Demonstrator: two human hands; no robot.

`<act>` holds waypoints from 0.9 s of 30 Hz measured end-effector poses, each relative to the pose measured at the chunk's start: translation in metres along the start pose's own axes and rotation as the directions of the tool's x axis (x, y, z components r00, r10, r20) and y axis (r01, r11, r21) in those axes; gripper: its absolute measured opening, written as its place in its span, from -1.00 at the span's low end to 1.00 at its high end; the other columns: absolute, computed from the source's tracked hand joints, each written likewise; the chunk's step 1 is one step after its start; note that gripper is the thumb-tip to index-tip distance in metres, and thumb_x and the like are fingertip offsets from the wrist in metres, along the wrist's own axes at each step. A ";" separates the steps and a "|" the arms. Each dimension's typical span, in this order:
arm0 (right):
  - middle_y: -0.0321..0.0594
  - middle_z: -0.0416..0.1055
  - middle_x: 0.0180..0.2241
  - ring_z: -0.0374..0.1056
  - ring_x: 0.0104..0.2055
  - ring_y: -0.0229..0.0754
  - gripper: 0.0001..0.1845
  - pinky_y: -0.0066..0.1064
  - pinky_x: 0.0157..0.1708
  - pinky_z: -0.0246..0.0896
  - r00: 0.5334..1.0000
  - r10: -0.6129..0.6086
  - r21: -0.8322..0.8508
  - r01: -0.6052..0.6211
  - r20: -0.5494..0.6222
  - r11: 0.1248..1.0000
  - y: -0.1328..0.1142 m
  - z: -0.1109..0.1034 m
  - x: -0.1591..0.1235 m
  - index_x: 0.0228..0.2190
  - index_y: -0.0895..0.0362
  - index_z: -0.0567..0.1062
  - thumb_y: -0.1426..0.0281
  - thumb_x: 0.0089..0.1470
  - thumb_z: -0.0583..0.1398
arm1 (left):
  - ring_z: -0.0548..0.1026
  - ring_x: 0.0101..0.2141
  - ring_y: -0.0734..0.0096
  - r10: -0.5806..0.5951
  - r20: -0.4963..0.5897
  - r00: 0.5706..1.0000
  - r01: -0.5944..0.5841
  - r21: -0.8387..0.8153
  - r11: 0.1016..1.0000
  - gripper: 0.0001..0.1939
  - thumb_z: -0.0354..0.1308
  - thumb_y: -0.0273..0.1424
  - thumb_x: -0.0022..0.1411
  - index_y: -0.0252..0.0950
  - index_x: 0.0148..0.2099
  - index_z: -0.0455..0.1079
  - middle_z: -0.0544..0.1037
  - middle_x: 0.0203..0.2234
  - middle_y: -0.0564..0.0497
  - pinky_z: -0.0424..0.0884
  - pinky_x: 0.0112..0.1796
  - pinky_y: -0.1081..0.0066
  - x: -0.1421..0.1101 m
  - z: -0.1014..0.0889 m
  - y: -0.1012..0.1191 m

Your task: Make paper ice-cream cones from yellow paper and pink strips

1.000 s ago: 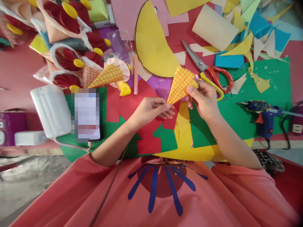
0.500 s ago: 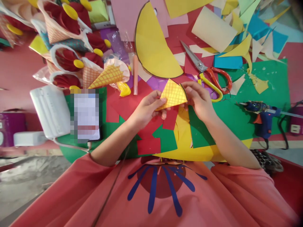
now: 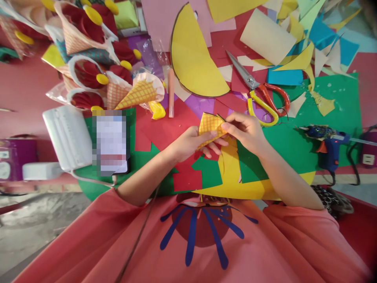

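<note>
A yellow paper cone [image 3: 209, 125] with an orange grid pattern and a dark rim edge is held between both hands. My left hand [image 3: 193, 143] grips its lower side, thumb on the front and fingers behind. At the cone's upper right edge my right hand [image 3: 246, 131] pinches the paper between thumb and fingers. Just beyond the hands lies a yellow paper piece [image 3: 196, 59] with a curved dark outline. Scissors [image 3: 251, 83] with red and yellow handles rest open to the right of it.
Finished paper cones [image 3: 138, 92] with frilled rims crowd the upper left. A phone [image 3: 111, 143] and a white power bank [image 3: 67, 137] lie at left. At right is a blue glue gun [image 3: 332, 151]. Paper scraps [image 3: 321, 59] and a cardboard tube [image 3: 268, 36] are at upper right.
The cone has come slightly nearer to me and turned, its open edge now narrower. My right thumb has moved onto its front, and my left thumb lies further across it.
</note>
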State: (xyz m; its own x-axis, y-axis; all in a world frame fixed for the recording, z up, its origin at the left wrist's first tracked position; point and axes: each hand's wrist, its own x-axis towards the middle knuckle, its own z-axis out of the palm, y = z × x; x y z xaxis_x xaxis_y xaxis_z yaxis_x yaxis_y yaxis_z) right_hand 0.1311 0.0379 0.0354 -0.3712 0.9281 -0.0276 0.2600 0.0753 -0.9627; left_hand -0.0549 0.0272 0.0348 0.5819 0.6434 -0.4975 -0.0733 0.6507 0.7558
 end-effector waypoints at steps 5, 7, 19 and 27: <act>-0.21 0.46 -0.25 0.41 -0.23 -0.24 -0.75 -0.41 -0.25 0.33 0.986 -0.027 -0.449 -0.051 -0.166 0.892 -0.011 -0.037 0.003 -0.13 0.09 0.45 0.26 0.23 0.08 | 0.30 -0.71 0.70 0.073 -0.088 0.993 -0.076 -0.025 0.997 -0.72 0.15 -0.25 0.24 -0.41 -0.20 0.43 0.59 -0.47 -0.03 0.03 -0.74 0.62 0.000 0.000 -0.001; -0.06 0.45 -0.13 0.39 -0.06 -0.10 -0.70 -0.25 -0.03 0.30 0.981 -0.054 -0.736 -0.104 -0.188 0.669 -0.017 -0.056 0.006 -0.06 0.17 0.45 0.38 0.18 0.13 | 0.22 -0.72 0.73 0.101 -0.117 0.988 -0.106 -0.042 0.993 -0.75 0.15 -0.26 0.22 -0.40 -0.24 0.43 0.55 -0.56 0.03 0.00 -0.71 0.62 -0.001 0.000 0.000; 0.18 0.35 -0.06 0.39 -0.10 0.15 -0.26 -0.17 -0.25 0.17 0.903 0.398 -0.924 -0.279 -0.160 0.263 -0.021 -0.076 0.042 0.18 0.23 0.22 0.36 -0.02 0.28 | 0.07 -0.77 0.73 0.145 -0.214 0.966 -0.146 0.010 0.989 -0.71 0.13 -0.19 0.20 -0.34 -0.31 0.43 0.38 -0.70 0.15 -0.08 -0.71 0.57 -0.004 0.001 0.001; 0.16 0.37 -0.07 0.35 -0.07 0.12 -0.44 -0.12 -0.17 0.21 0.950 0.168 -0.902 -0.305 -0.264 0.307 -0.032 -0.077 0.034 0.07 0.15 0.40 0.34 0.00 0.26 | 0.21 -0.76 0.72 0.226 -0.215 0.950 -0.219 0.054 0.974 -0.71 0.17 -0.20 0.20 -0.36 -0.30 0.45 0.45 -0.66 0.11 0.00 -0.72 0.58 -0.004 0.000 0.002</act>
State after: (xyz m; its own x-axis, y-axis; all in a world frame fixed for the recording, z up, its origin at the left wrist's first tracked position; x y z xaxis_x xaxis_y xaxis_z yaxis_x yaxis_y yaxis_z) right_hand 0.1789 0.0950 0.0862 -0.0737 0.9904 -0.1168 0.9966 0.0690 -0.0444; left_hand -0.0575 0.0260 0.0376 0.3622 0.8450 -0.3934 -0.1554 0.4709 0.8684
